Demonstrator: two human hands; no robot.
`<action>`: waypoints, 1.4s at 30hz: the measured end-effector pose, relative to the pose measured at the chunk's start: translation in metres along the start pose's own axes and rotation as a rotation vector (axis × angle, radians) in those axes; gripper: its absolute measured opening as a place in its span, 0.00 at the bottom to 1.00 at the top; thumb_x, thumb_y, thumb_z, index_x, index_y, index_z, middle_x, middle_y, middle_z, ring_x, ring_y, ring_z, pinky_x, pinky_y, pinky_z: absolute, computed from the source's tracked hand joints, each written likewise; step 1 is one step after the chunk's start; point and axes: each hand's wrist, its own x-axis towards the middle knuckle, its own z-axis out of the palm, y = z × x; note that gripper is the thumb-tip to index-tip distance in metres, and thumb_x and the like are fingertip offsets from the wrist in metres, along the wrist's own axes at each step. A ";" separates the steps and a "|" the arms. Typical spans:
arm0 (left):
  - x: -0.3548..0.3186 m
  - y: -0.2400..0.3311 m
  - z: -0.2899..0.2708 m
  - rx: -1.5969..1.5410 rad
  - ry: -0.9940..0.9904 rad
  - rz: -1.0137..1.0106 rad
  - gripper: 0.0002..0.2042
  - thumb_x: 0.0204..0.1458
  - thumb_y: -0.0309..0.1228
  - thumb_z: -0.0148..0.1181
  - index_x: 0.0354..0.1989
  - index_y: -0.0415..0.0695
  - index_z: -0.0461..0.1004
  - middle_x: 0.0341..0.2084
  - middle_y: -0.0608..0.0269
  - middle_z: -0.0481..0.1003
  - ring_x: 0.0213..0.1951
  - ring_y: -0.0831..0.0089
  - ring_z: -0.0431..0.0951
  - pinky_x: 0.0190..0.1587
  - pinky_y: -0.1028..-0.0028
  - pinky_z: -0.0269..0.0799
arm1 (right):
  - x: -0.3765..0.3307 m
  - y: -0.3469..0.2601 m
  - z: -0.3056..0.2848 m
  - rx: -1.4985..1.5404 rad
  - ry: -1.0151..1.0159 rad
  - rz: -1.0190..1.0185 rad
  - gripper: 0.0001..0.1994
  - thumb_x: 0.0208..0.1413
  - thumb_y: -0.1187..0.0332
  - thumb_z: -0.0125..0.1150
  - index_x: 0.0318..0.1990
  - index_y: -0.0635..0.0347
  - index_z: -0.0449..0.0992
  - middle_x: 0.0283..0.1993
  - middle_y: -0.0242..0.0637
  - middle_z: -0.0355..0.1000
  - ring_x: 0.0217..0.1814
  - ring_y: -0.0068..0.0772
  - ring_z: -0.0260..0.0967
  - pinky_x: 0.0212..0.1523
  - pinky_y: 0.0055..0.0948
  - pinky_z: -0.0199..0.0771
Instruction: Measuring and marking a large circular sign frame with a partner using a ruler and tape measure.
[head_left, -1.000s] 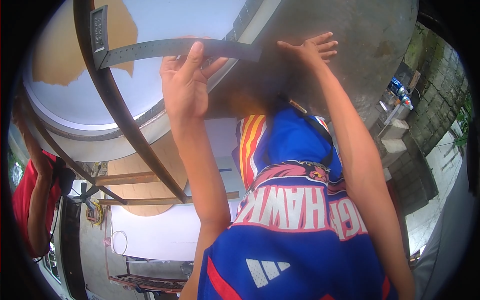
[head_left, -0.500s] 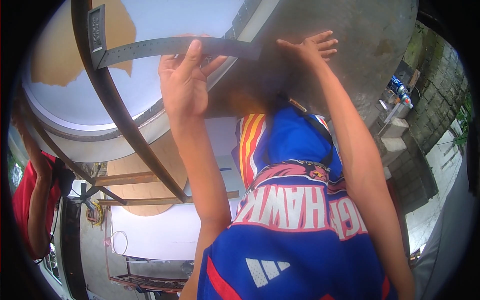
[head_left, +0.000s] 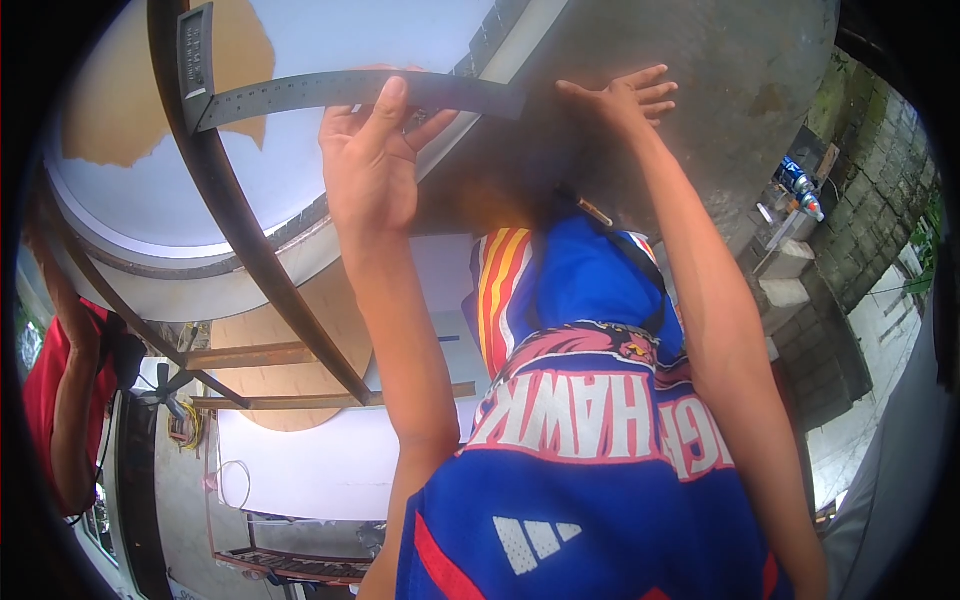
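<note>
My left hand [head_left: 372,160] grips the long blade of a metal try square [head_left: 285,100], its thumb on the near face and the fingers behind. The square's short, thick stock lies against a rusty steel bar [head_left: 225,195] that slants down through the left of the view. To the right, my right hand [head_left: 630,97] is held out with its fingers spread and nothing in it. Grey floor shows behind that hand; whether it touches anything cannot be made out.
Behind the bar lies a large round white panel [head_left: 340,30] with a torn brown sheet [head_left: 215,60]. Crosspieces [head_left: 250,356] join the frame lower down. A person in red [head_left: 70,390] stands at far left. Blue spray cans [head_left: 800,180] stand by a block wall at right.
Almost nothing differs. Both hands and the try square keep their places, with only a very slight shift of the whole view.
</note>
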 end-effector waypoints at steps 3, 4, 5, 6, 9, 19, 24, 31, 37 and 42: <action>-0.001 -0.009 -0.001 -0.005 -0.002 -0.014 0.07 0.58 0.24 0.57 0.44 0.40 0.73 0.41 0.54 0.76 0.44 0.65 0.78 0.44 0.60 0.82 | 0.001 0.009 0.001 -0.006 -0.003 0.003 0.80 0.27 0.36 0.78 0.68 0.68 0.14 0.71 0.71 0.11 0.75 0.73 0.07 0.70 0.65 0.30; -0.001 -0.014 -0.001 -0.001 -0.006 -0.024 0.07 0.58 0.24 0.57 0.44 0.41 0.73 0.41 0.54 0.76 0.44 0.65 0.78 0.44 0.60 0.82 | 0.002 0.014 0.003 -0.009 -0.004 0.010 0.80 0.27 0.36 0.78 0.68 0.68 0.14 0.71 0.71 0.11 0.75 0.73 0.07 0.70 0.65 0.30; -0.002 -0.004 0.000 0.003 -0.008 -0.012 0.07 0.58 0.24 0.57 0.44 0.41 0.73 0.41 0.54 0.76 0.44 0.65 0.78 0.44 0.60 0.82 | 0.000 0.006 0.000 -0.004 -0.005 0.000 0.80 0.27 0.37 0.78 0.68 0.69 0.14 0.71 0.71 0.11 0.75 0.73 0.07 0.70 0.65 0.30; -0.003 0.007 0.001 0.006 -0.016 0.002 0.07 0.58 0.24 0.57 0.44 0.41 0.73 0.41 0.54 0.76 0.44 0.65 0.78 0.44 0.60 0.81 | -0.003 -0.002 -0.002 0.002 -0.007 -0.009 0.80 0.27 0.37 0.78 0.68 0.69 0.14 0.71 0.71 0.11 0.75 0.73 0.08 0.70 0.65 0.30; -0.004 0.005 0.001 -0.001 -0.017 0.001 0.07 0.58 0.24 0.57 0.44 0.41 0.72 0.41 0.54 0.76 0.44 0.65 0.78 0.44 0.59 0.81 | -0.002 -0.001 -0.003 0.004 0.011 -0.002 0.80 0.27 0.37 0.78 0.68 0.68 0.14 0.72 0.71 0.11 0.75 0.73 0.08 0.70 0.65 0.30; -0.006 -0.001 -0.001 -0.049 -0.031 -0.032 0.08 0.57 0.24 0.59 0.43 0.40 0.71 0.38 0.56 0.76 0.42 0.66 0.78 0.44 0.59 0.81 | 0.001 0.009 0.003 0.037 0.005 0.000 0.83 0.21 0.34 0.78 0.68 0.67 0.13 0.71 0.72 0.09 0.74 0.76 0.06 0.69 0.67 0.23; -0.009 0.013 0.000 -0.038 -0.031 -0.026 0.08 0.57 0.25 0.59 0.43 0.39 0.71 0.38 0.54 0.76 0.40 0.66 0.79 0.41 0.61 0.82 | -0.008 -0.001 0.001 0.021 0.022 0.020 0.84 0.20 0.35 0.80 0.68 0.66 0.14 0.71 0.71 0.10 0.74 0.74 0.07 0.69 0.68 0.25; -0.016 0.016 0.003 -0.048 0.014 -0.017 0.10 0.59 0.27 0.58 0.46 0.40 0.67 0.39 0.54 0.75 0.42 0.65 0.79 0.40 0.64 0.83 | -0.009 0.000 0.004 0.003 0.008 0.025 0.84 0.19 0.34 0.79 0.69 0.65 0.13 0.71 0.71 0.10 0.74 0.75 0.07 0.69 0.68 0.26; -0.029 0.016 0.013 -0.146 0.068 -0.067 0.10 0.60 0.26 0.56 0.46 0.41 0.64 0.42 0.55 0.74 0.43 0.66 0.78 0.42 0.62 0.83 | -0.010 0.000 -0.001 0.019 0.015 0.029 0.83 0.20 0.34 0.79 0.68 0.65 0.13 0.72 0.70 0.10 0.74 0.75 0.07 0.69 0.68 0.24; -0.026 0.011 0.006 -0.122 0.078 -0.076 0.08 0.60 0.24 0.55 0.46 0.40 0.67 0.40 0.59 0.74 0.42 0.68 0.78 0.42 0.62 0.83 | -0.009 0.000 -0.001 0.029 0.012 0.020 0.84 0.21 0.34 0.78 0.68 0.66 0.12 0.71 0.72 0.10 0.73 0.76 0.06 0.69 0.67 0.22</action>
